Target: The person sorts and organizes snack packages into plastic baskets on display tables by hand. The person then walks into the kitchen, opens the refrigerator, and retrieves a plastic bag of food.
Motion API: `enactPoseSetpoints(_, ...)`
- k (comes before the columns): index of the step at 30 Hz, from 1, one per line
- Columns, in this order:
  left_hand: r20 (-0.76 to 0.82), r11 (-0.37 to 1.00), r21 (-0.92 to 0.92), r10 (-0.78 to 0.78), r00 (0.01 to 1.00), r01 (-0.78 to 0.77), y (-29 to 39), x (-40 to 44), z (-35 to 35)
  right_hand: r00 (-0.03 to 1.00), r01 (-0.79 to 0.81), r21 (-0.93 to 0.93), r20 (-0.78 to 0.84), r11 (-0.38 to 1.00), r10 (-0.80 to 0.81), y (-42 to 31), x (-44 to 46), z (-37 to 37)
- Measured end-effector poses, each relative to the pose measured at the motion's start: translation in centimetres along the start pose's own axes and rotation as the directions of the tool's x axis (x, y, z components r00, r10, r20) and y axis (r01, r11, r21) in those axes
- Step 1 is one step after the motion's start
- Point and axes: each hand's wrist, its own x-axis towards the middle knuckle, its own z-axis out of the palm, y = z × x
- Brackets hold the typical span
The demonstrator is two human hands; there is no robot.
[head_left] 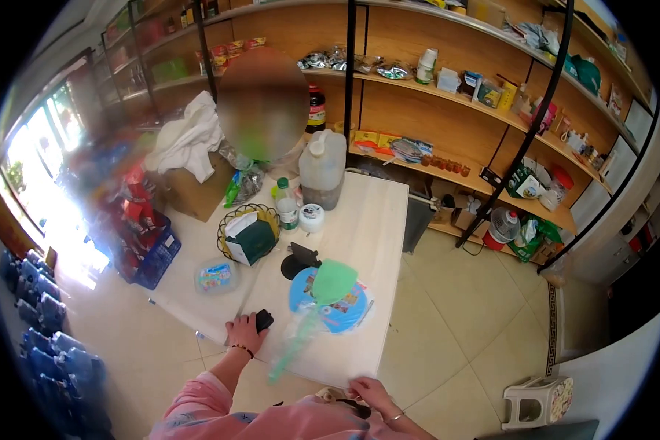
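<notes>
One blocky black object (264, 320) | left hand (246, 333) holding | smooth pale tabletop (372, 238)

Pretty sure you were in a small shop, or maybe its stockroom. Past your left hand (246, 334), beyond the table (374, 220), wood-backed shelves (400, 33) ran along the wall, packed with packets, bottles and boxes. Red and yellow packets (220, 55) sat straight out from your grip, plus a row of silvery packs (334, 60). Left of it, a blue crate (161, 253) was loaded with red packaging, and farther out a bunch of big blue water bottles (77, 367) crowded the tiled floor (455, 315). The patterned stool (537, 403), well right of your grip, looked more homey, though.
</notes>
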Motion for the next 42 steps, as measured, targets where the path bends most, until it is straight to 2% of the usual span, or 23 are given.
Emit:
enactPoseSetpoints(2, 0.098, 0.957, -0.254, -0.117, 0.988, 0.138, 0.7, 1.1, 1.1, 1.0, -0.015, 0.035, -0.007, 0.999, 0.015, 0.9, -0.7, -2.0)
enactPoseSetpoints(3, 0.092, 0.941, -0.27, -0.183, 0.979, 0.202, 1.6, 1.1, 1.0, 0.999, -0.034, 0.084, -0.03, 0.996, 0.037, 1.9, -1.7, -3.4)
enactPoseSetpoints(5, 0.107, 0.956, -0.216, -0.176, 0.979, 0.196, 1.5, 1.3, 3.5, 0.995, 0.005, 0.102, -0.102, 0.995, 0.005, 4.5, -2.8, -6.7)
enactPoseSetpoints(6, 0.19, 0.943, -0.208, -0.22, 0.957, 0.258, 2.7, 1.6, 2.0, 0.993, -0.01, 0.065, -0.119, 0.998, 0.018, 5.0, -3.7, -8.4)
enactPoseSetpoints(7, 0.159, 0.93, -0.272, -0.21, 0.965, 0.247, 2.3, 1.6, 3.3, 0.991, -0.024, 0.019, -0.129, 1.0, 0.026, 5.4, -4.5, -10.3)
enactPoseSetpoints(8, 0.221, 0.872, -0.355, -0.273, 0.936, 0.338, 3.3, 2.0, 2.2, 0.988, -0.022, -0.021, -0.155, 1.0, 0.019, 5.8, -5.2, -12.5)
enactPoseSetpoints(9, 0.192, 0.844, -0.399, -0.306, 0.933, 0.359, 3.2, 2.4, 3.6, 0.984, -0.014, -0.013, -0.179, 1.0, 0.012, 6.3, -6.1, -14.5)
enactPoseSetpoints(11, 0.17, 0.74, -0.562, -0.333, 0.928, 0.369, 2.0, 2.9, 7.9, 0.969, 0.009, 0.109, -0.245, 0.994, 0.018, 7.7, -8.1, -18.4)
enactPoseSetpoints(13, 0.212, 0.78, -0.457, -0.372, 0.904, 0.428, 8.0, 2.5, 0.8, 0.951, -0.01, 0.133, -0.306, 0.991, 0.051, 8.6, -10.2, -21.4)
enactPoseSetpoints(15, 0.051, 0.843, -0.285, -0.463, 0.885, 0.457, 9.4, 2.2, 1.7, 0.919, -0.028, 0.118, -0.388, 0.993, 0.072, 11.2, -11.2, -24.5)
enactPoseSetpoints(16, 0.137, 0.826, -0.237, -0.493, 0.859, 0.512, 10.6, 1.9, 0.6, 0.912, -0.028, 0.181, -0.399, 0.983, 0.1, 11.9, -12.0, -25.7)
enactPoseSetpoints(17, 0.132, 0.818, -0.239, -0.506, 0.852, 0.523, 11.2, 1.6, 0.9, 0.916, -0.026, 0.169, -0.391, 0.985, 0.092, 12.2, -12.7, -26.8)
enactPoseSetpoints(19, -0.007, 0.819, -0.212, -0.546, 0.838, 0.533, 12.2, 0.7, 2.5, 0.9, -0.072, 0.233, -0.404, 0.97, 0.164, 12.9, -13.7, -28.9)
enactPoseSetpoints(21, 0.015, 0.798, -0.141, -0.591, 0.807, 0.586, 12.9, -0.1, 3.5, 0.91, -0.082, 0.209, -0.382, 0.974, 0.158, 13.0, -13.7, -30.9)
enactPoseSetpoints(23, -0.004, 0.832, -0.002, -0.555, 0.832, 0.555, 14.9, -0.5, 2.4, 0.902, -0.092, 0.165, -0.404, 0.982, 0.152, 12.6, -12.3, -32.7)
enactPoseSetpoints(25, -0.047, 0.81, 0.009, -0.586, 0.809, 0.587, 15.9, -0.7, 2.3, 0.918, -0.073, 0.135, -0.378, 0.988, 0.12, 11.6, -9.9, -34.0)
enactPoseSetpoints(27, -0.26, 0.922, 0.022, -0.367, 0.893, 0.385, 15.8, -0.7, 2.7, 0.942, -0.044, 0.113, -0.326, 0.993, 0.079, 9.1, -7.0, -34.7)
enactPoseSetpoints(31, -0.197, 0.922, -0.041, -0.385, 0.901, 0.385, 18.5, 0.9, 0.5, 0.976, -0.011, -0.024, -0.218, 1.0, 0.005, 3.2, -1.1, -34.8)
enactPoseSetpoints(32, -0.035, 0.874, -0.091, -0.482, 0.875, 0.478, 20.0, 1.5, -0.9, 0.985, -0.009, -0.061, -0.175, 0.998, -0.002, 1.8, 0.4, -34.8)
enactPoseSetpoints(36, 0.035, 0.801, -0.058, -0.595, 0.803, 0.596, 21.4, 1.5, 1.9, 0.997, -0.002, -0.223, -0.078, 0.975, -0.016, -6.4, 4.8, -35.0)
enactPoseSetpoints(39, 0.084, 0.691, -0.199, -0.694, 0.715, 0.695, 21.6, 2.0, 3.5, 0.998, 0.059, -0.267, 0.012, 0.962, -0.058, -12.2, 7.9, -36.1)
enactPoseSetpoints(41, 0.141, 0.702, -0.203, -0.669, 0.729, 0.683, 22.1, 2.2, 2.8, 0.994, 0.105, -0.319, 0.069, 0.942, -0.087, -15.3, 11.7, -37.3)
enactPoseSetpoints(42, 0.099, 0.708, -0.222, -0.667, 0.738, 0.67, 22.3, 2.2, 2.6, 0.985, 0.163, -0.342, 0.103, 0.926, -0.136, -16.9, 13.7, -37.8)
